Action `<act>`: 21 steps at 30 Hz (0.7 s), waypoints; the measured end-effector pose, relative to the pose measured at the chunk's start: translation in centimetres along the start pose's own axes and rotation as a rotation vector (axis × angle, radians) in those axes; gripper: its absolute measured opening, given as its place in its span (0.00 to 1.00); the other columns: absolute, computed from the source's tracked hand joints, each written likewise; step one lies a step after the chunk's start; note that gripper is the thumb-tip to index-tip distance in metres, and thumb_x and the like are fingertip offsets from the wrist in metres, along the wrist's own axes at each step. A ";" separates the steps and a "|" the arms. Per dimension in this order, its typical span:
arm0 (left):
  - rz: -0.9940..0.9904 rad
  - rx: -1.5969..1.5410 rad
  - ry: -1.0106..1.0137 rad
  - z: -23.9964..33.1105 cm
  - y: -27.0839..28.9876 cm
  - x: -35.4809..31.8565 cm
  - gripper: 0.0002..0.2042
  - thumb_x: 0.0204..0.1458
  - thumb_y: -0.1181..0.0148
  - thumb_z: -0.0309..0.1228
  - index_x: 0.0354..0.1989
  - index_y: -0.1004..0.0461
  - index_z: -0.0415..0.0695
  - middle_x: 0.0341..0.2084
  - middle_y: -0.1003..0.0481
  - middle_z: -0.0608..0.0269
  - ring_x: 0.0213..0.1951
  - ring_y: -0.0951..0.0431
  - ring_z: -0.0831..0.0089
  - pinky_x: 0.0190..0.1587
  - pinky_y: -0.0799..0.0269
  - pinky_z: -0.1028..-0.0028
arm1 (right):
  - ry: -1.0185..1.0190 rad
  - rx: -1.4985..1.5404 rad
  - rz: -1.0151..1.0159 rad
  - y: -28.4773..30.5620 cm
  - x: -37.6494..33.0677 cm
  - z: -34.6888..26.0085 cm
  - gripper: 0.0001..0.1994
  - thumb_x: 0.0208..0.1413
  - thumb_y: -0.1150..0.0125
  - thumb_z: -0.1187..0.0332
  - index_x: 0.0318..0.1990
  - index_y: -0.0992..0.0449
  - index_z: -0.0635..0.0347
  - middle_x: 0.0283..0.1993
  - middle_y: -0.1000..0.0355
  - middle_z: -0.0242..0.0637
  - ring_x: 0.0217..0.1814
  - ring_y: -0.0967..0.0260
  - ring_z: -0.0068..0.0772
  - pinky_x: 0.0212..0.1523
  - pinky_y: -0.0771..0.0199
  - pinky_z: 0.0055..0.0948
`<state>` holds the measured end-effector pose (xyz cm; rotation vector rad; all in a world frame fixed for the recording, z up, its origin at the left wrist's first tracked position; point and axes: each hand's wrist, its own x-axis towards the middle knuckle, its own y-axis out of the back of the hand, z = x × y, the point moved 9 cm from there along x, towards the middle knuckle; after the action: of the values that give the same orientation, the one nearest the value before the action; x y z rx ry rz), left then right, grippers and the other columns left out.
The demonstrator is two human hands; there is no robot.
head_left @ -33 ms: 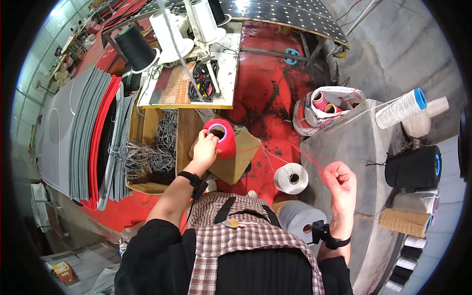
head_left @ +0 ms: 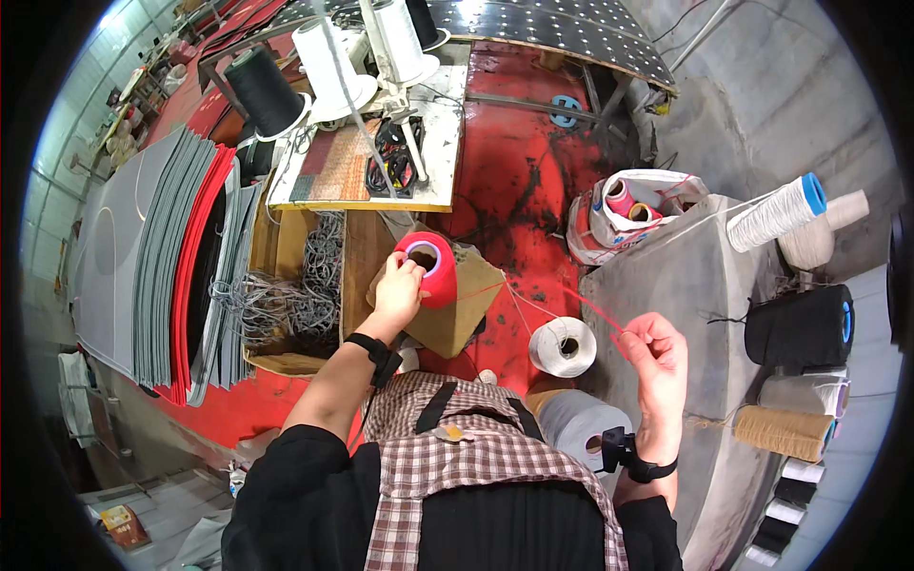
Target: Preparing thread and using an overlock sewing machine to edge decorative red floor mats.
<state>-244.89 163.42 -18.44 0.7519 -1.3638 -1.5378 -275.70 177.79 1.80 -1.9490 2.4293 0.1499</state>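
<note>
My left hand [head_left: 397,288] grips a cone of red thread [head_left: 442,285] by its open end, with fingers at the pale rim of the core. The cone is tilted, and its hollow end faces me. Off to the right, my right hand [head_left: 659,366] is closed in a pinch on a red thread [head_left: 598,310], which stretches back leftward toward the cone. Under the cone lies a brown cardboard piece [head_left: 464,322]. A white spool of cord [head_left: 546,348] stands between my hands, with thin strands rising from it. Near my right wrist sits a large grey spool [head_left: 571,423].
At left, an open box [head_left: 286,363] of tangled grey cord adjoins stacked grey and red sheets [head_left: 157,257]. A worktable [head_left: 433,181] carrying thread cones stands ahead. A white bag [head_left: 588,243] with spools rests beyond a grey slab [head_left: 657,276]; more spools [head_left: 798,326] line the right.
</note>
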 end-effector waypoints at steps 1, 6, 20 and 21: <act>-0.007 -0.009 -0.022 0.2 -0.3 -0.2 0.20 0.32 0.29 0.36 0.37 0.25 0.44 0.38 0.28 0.63 0.54 0.36 0.57 0.49 0.29 0.67 | 0.008 -0.007 -0.011 -0.6 0.1 -0.4 0.03 0.53 0.45 0.81 0.30 0.28 0.64 0.25 0.33 0.22 0.28 0.40 0.11 0.31 0.40 0.15; -0.107 -0.057 0.027 0.1 0.8 0.0 0.23 0.34 0.31 0.32 0.44 0.26 0.46 0.42 0.28 0.63 0.55 0.37 0.57 0.51 0.30 0.67 | -0.032 -0.112 -0.171 -4.6 0.5 -1.3 0.01 0.51 0.42 0.81 0.31 0.26 0.67 0.27 0.30 0.27 0.28 0.35 0.13 0.30 0.36 0.16; -0.284 -1.499 0.234 8.4 17.1 -6.1 0.09 0.58 0.46 0.28 0.43 0.25 0.36 0.26 0.27 0.72 0.28 0.30 0.87 0.31 0.32 0.83 | 0.499 -0.461 -0.638 -17.0 1.9 -6.1 0.06 0.50 0.42 0.79 0.36 0.24 0.64 0.30 0.29 0.39 0.33 0.29 0.34 0.33 0.30 0.28; -0.264 -1.420 0.305 7.3 16.9 -6.7 0.08 0.58 0.46 0.28 0.40 0.25 0.36 0.25 0.27 0.71 0.28 0.29 0.86 0.32 0.32 0.83 | 0.440 -0.451 -0.623 -16.9 2.4 -5.8 0.07 0.51 0.42 0.80 0.38 0.23 0.65 0.30 0.29 0.36 0.32 0.29 0.26 0.32 0.31 0.23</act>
<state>-244.74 173.09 -1.41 0.1956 0.2263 -1.9813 -259.49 171.26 6.36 -3.1312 1.9552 0.2952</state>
